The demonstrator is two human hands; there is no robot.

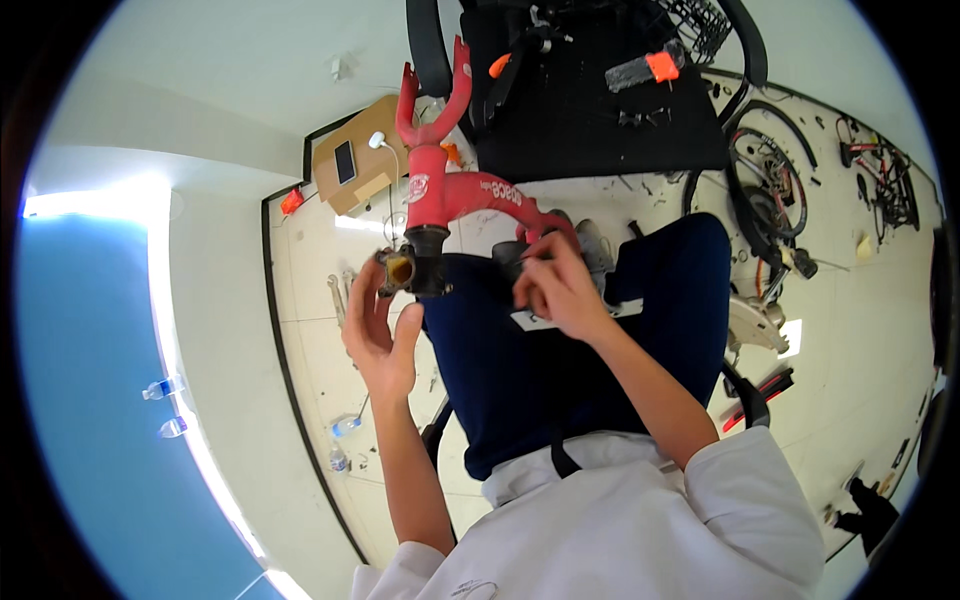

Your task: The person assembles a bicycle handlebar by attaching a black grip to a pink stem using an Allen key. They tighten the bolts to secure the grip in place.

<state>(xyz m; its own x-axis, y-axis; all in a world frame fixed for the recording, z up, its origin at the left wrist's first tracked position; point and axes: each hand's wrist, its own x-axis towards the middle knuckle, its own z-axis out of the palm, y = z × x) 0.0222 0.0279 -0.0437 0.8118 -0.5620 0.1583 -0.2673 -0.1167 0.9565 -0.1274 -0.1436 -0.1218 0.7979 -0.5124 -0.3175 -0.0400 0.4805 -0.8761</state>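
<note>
A small red bicycle frame with its fork [428, 185] lies across my lap, fork legs pointing away. At its near end a black handlebar stem [428, 262] has an open clamp, yellowish inside. My left hand [382, 345] is beside this clamp, fingers against its outer side, fingertips partly hidden, thumb spread away. My right hand [562, 290] is next to the red tube's right end, above my thigh. Its fingers are curled together and slightly blurred; whatever they hold cannot be made out.
Ahead stands a black chair [590, 130] with loose parts on its seat. Left of it, a cardboard box [358, 150] carries a phone [345, 162]. Bicycle wheels [775, 170] and another red bicycle frame [880, 165] lie right. Tools and bottles [340, 458] are scattered on the floor.
</note>
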